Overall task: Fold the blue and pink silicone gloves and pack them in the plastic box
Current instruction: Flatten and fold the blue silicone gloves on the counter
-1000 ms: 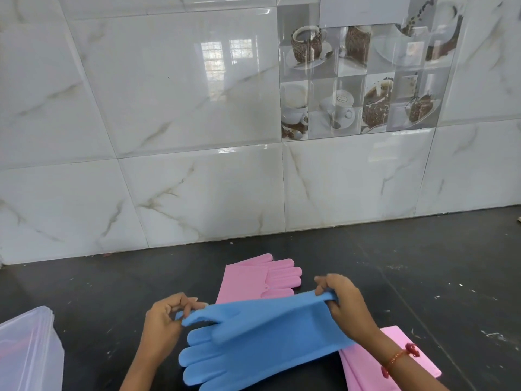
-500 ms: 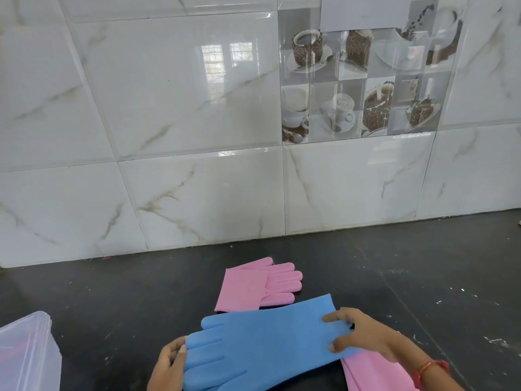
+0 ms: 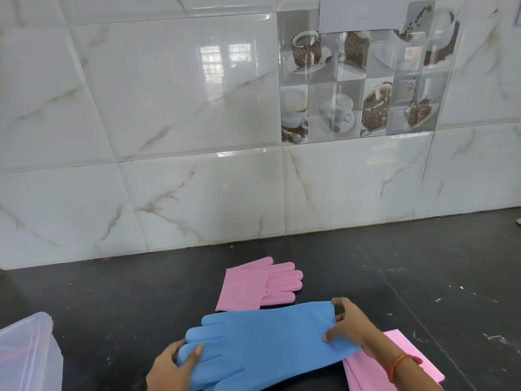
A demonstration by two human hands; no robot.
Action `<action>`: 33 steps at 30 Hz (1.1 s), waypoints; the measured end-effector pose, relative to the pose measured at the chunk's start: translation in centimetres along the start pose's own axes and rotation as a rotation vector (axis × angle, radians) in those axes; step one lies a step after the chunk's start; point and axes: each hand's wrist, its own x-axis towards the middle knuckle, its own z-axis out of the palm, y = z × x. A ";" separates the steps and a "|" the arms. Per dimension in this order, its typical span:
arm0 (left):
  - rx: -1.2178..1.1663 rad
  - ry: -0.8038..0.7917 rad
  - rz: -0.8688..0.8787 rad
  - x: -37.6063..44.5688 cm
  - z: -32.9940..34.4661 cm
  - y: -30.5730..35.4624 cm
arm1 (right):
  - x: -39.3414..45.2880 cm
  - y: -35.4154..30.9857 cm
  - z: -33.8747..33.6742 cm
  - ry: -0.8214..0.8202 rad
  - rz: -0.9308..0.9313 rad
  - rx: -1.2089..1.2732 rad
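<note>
A blue silicone glove (image 3: 265,342) lies stretched flat on the black counter, fingers pointing left. My left hand (image 3: 172,368) grips its fingertips, thumb on top. My right hand (image 3: 349,325) pinches the cuff end at the right. A folded pink glove (image 3: 253,286) rests just behind the blue one. Another pink glove (image 3: 394,365) lies under my right wrist, partly hidden. The clear plastic box (image 3: 25,354) stands at the lower left edge, cut off by the frame.
The black counter (image 3: 423,277) runs back to a white marble-tiled wall (image 3: 197,193). A small pale object (image 3: 518,221) peeks in at the far right edge.
The blue glove, held raised and draped a second ago, now lies flat on the counter. Both hands have shifted lower, my left onto the fingertips, my right onto the cuff.
</note>
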 end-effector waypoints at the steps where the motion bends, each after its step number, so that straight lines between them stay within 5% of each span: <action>1: 0.000 0.029 -0.003 0.3 0.1 -0.1 | 0.1 -0.1 0.0 -0.004 0.009 0.013; 15: -0.046 0.061 0.043 0.9 0.7 -0.4 | 1.0 -0.6 0.6 0.080 0.093 0.026; 24: -0.110 0.055 0.034 0.0 0.6 -0.6 | 0.3 -0.4 1.7 0.246 0.056 -0.377; 33: -0.130 0.051 0.011 -2.4 1.4 -0.1 | -1.6 -0.3 1.4 0.300 0.026 -0.246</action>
